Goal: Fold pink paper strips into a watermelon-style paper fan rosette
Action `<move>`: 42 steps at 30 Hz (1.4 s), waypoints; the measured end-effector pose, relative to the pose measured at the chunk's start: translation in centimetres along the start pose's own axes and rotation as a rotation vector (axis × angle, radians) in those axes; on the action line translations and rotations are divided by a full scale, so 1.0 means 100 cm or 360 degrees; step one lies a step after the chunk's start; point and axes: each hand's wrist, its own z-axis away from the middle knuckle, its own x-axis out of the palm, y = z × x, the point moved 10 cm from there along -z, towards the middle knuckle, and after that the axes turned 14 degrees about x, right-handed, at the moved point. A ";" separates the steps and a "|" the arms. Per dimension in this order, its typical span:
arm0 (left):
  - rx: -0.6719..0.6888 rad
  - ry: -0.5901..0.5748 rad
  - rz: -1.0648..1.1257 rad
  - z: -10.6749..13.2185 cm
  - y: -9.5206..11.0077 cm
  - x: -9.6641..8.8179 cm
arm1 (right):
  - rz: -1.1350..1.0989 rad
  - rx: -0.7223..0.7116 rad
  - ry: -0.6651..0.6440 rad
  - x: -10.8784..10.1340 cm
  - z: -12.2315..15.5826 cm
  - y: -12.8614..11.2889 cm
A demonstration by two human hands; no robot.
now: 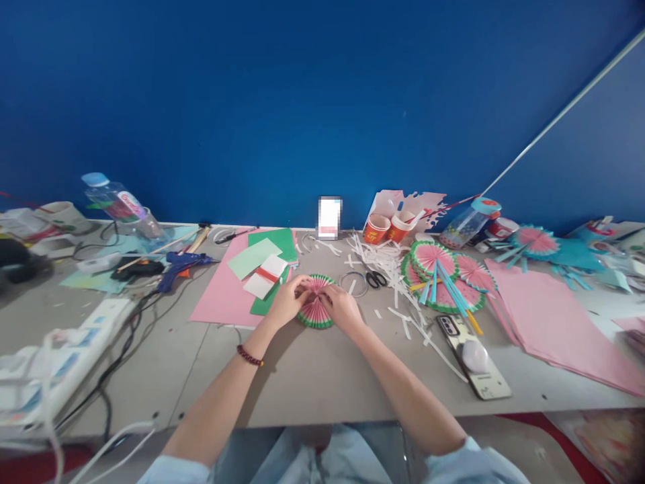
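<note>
A round pleated paper rosette (316,316), pink with a white ring and green zigzag rim, lies at the middle of the table in front of me. My left hand (288,301) has its fingers curled over the left half, fingertips close to the centre. From the right, my right hand (343,306) presses bent fingers on the centre folds. Between the fingertips the exact contact is partly hidden. Just left are a white pad with a red band (265,275), light green paper (254,259) and a large pink sheet (216,299).
Black scissors (375,279), a clear ring (353,284) and white paper strips (398,296) lie right. Beyond are finished watermelon-like fans (448,292), paper cups (377,230), a phone (474,356) and pink sheets (559,323). Left: a blue glue gun (181,267), power strip (75,356), cables and bottle (113,202).
</note>
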 end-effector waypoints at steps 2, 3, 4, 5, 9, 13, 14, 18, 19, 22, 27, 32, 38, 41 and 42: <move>0.0020 0.0018 -0.0015 -0.001 0.003 -0.002 | -0.0056 0.0009 0.0022 -0.004 0.000 0.001; 0.0033 0.0020 -0.0015 -0.001 0.006 -0.002 | -0.0089 0.0017 0.0035 -0.006 0.000 0.002; 0.0046 0.0021 -0.0016 -0.002 0.008 -0.002 | -0.0128 0.0025 0.0049 -0.008 -0.001 0.003; 0.0057 0.0022 -0.0022 -0.002 0.011 -0.002 | -0.0174 0.0030 0.0066 -0.010 -0.001 0.004; 0.0124 0.0093 -0.0100 -0.003 0.022 -0.006 | -0.0377 -0.0001 0.0154 -0.018 -0.001 0.004; 0.0212 0.0194 -0.0166 -0.003 0.030 -0.012 | -0.0489 -0.0026 0.0203 -0.023 0.001 0.001; 0.0229 0.0214 -0.0181 -0.002 0.032 -0.013 | -0.0502 -0.0023 0.0217 -0.023 0.001 0.001; 0.0265 0.0285 -0.0226 -0.001 0.033 -0.015 | -0.0553 -0.0030 0.0270 -0.027 0.003 0.000; 0.0271 0.0297 -0.0233 0.000 0.033 -0.015 | -0.0566 -0.0031 0.0281 -0.027 0.003 -0.001; 0.0292 0.0337 -0.0243 0.000 0.034 -0.018 | -0.0597 -0.0022 0.0309 -0.029 0.004 -0.001; 0.0137 0.0339 -0.0083 0.000 0.030 -0.020 | -0.0630 0.0023 0.0330 -0.032 0.006 -0.001; -0.0055 0.0431 0.0250 0.002 0.019 -0.025 | -0.0631 0.0028 0.0341 -0.037 0.008 -0.002; -0.0110 0.0482 0.0100 0.008 0.013 -0.027 | -0.0596 0.0012 0.0355 -0.040 0.010 -0.004; -0.0115 0.0412 0.0012 0.007 0.014 -0.020 | -0.0604 -0.0013 0.0346 -0.039 0.011 -0.006; -0.0106 0.0367 -0.0008 0.006 0.014 -0.017 | -0.0605 -0.0024 0.0338 -0.039 0.011 -0.007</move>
